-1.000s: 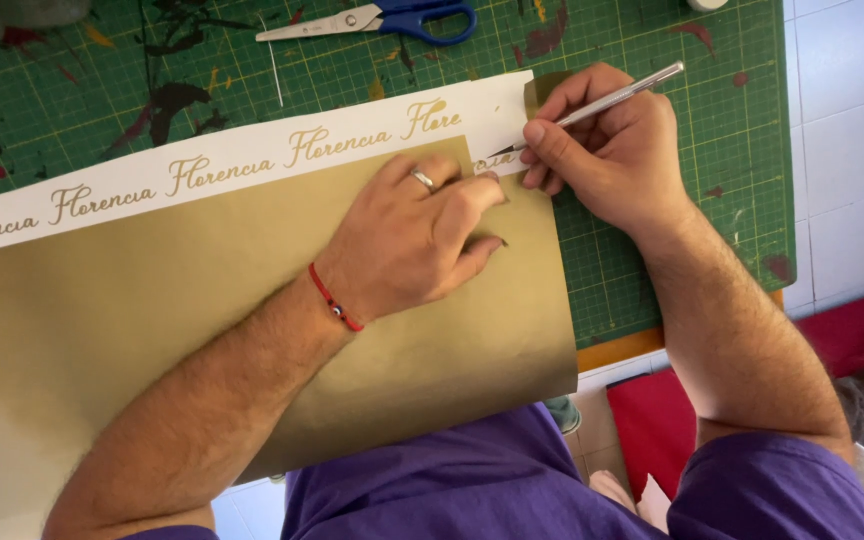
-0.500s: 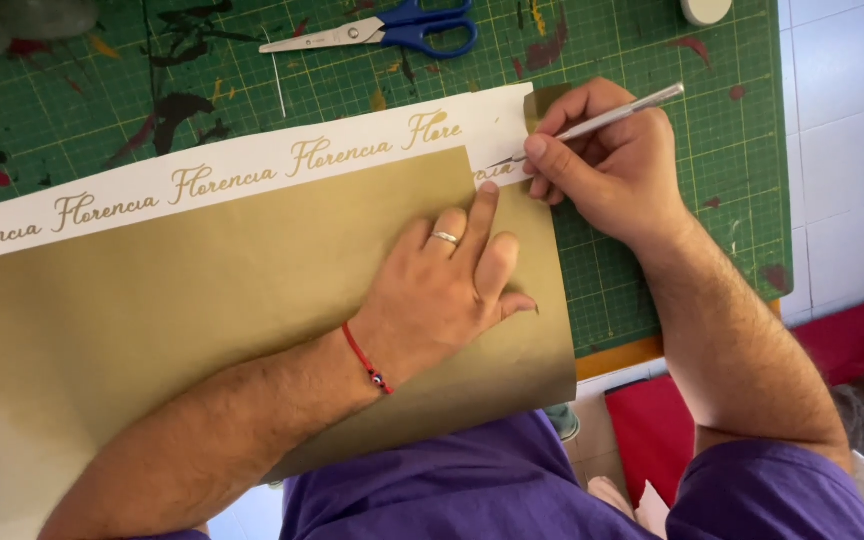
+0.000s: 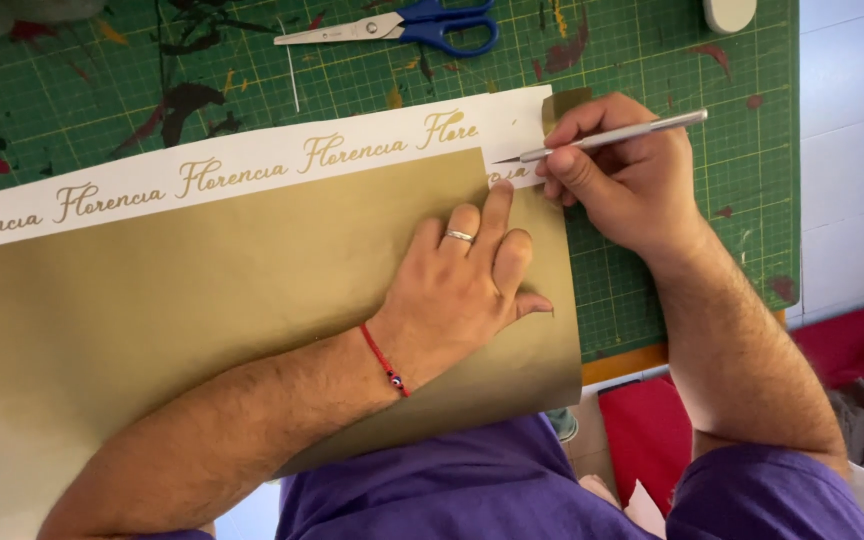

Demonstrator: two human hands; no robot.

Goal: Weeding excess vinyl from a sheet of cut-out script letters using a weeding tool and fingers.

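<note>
Right hand (image 3: 632,185) pinches a craft knife (image 3: 602,137), tip at the gold sheet (image 3: 202,310) edge; left hand (image 3: 457,295) lies flat, fingers spread on the sheet over the cutting mat (image 3: 652,60). Shallow, light strokes would suit best.

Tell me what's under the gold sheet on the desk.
The gold sheet lies on a green cutting mat, which shows above and right of it. The left hand presses the sheet down. Anything else beneath is covered.
</note>
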